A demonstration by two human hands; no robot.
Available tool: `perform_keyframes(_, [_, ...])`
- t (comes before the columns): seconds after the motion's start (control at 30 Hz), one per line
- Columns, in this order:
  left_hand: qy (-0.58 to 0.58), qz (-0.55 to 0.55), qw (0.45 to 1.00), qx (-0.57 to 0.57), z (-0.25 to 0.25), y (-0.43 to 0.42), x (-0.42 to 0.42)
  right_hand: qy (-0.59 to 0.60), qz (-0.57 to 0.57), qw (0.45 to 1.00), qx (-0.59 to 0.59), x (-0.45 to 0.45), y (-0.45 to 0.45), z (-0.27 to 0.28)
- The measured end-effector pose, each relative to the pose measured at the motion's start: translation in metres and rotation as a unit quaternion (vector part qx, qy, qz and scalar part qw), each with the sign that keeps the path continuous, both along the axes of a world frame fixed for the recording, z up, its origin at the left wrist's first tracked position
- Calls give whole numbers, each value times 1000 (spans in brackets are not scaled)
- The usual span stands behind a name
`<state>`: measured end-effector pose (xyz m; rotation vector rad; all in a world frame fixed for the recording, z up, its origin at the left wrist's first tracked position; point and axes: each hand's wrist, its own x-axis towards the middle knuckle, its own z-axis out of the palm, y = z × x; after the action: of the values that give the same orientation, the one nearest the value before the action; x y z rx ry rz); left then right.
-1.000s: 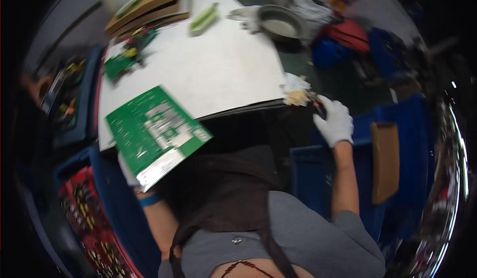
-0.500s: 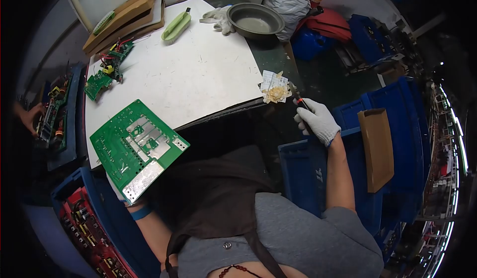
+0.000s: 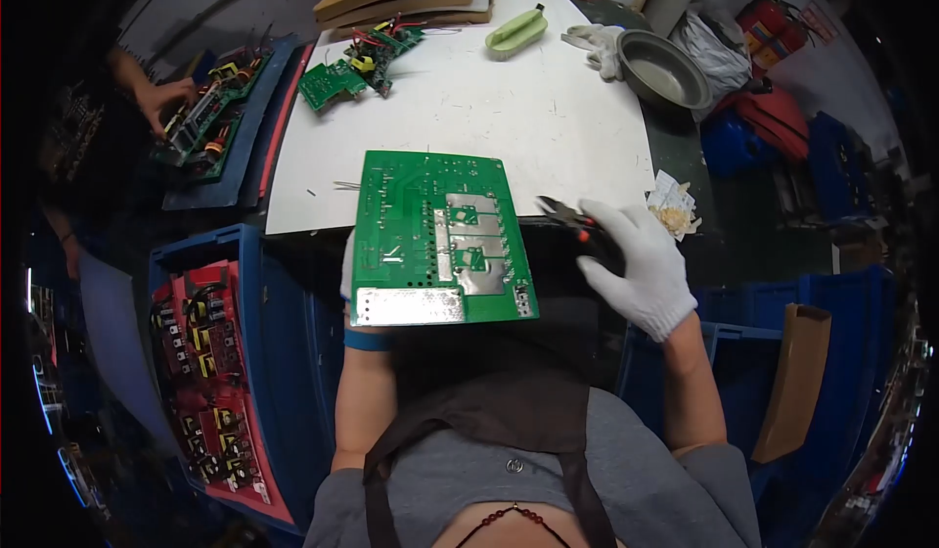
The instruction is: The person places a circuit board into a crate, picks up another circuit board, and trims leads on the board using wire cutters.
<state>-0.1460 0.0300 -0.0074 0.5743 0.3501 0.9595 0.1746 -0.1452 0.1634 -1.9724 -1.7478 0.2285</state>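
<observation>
A green circuit board (image 3: 401, 225), solder side up with broad silvery patches, is held before me over the table's front edge. My left hand (image 3: 347, 272), in a white glove, supports it from beneath at the left; only a sliver of glove shows and the fingers are hidden. To the right of the board, my gloved right hand (image 3: 641, 269) is closed round a pair of cutting pliers (image 3: 572, 217) with dark handles and some orange-red. Their jaws point toward the board's right edge, apart from it.
On the white-topped table (image 3: 577, 117) lie a smaller circuit assembly (image 3: 337, 83), a green brush (image 3: 516, 33), gloves (image 3: 595, 47), a grey basin (image 3: 665, 68) and yellowish scraps (image 3: 675, 215). A blue crate (image 3: 252, 254) of boards stands left. Another person's hand (image 3: 166, 98) touches a board.
My view has turned left. The board has come round squarer in front of me, and my right hand has brought the pliers from beside the scraps to near its right edge.
</observation>
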Motion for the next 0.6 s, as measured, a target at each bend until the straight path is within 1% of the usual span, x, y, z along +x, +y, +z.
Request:
perform_keyframes(0.03, [-11,-18,1000,-21,4,5,3,-37,28,999,18,-1,5,-3])
perform_keyframes(0.07, [-22,-32,998,-42,7,2,7,-36,28,999,14,-1,9,-4])
perform_keyframes(0.17, [-55,-65,991,-103,18,2,10,-80,78,994,8,-7,16,-2])
perform_keyframes(0.3, [-110,-110,972,-175,30,3,19,-84,94,992,5,-12,19,0])
perform_keyframes(0.37, [-138,-130,960,-208,37,9,24,-153,90,984,11,-14,22,4])
perform_keyframes(0.4, [-151,-141,953,-224,40,9,26,-153,94,984,10,-14,24,4])
perform_keyframes(0.43, [-164,-152,945,-240,43,8,26,-180,94,979,29,-12,28,5])
perform_keyframes(0.47, [-172,-145,949,-220,35,9,26,-206,94,973,49,-11,31,5])
perform_keyframes(0.5, [-173,-143,949,-220,35,12,25,-207,96,972,48,-12,34,8])
perform_keyframes(0.57, [-160,-184,939,-241,47,15,29,-252,122,955,100,-15,41,15])
perform_keyframes(0.6, [-153,-172,944,-237,48,14,32,-252,125,954,101,-15,45,17])
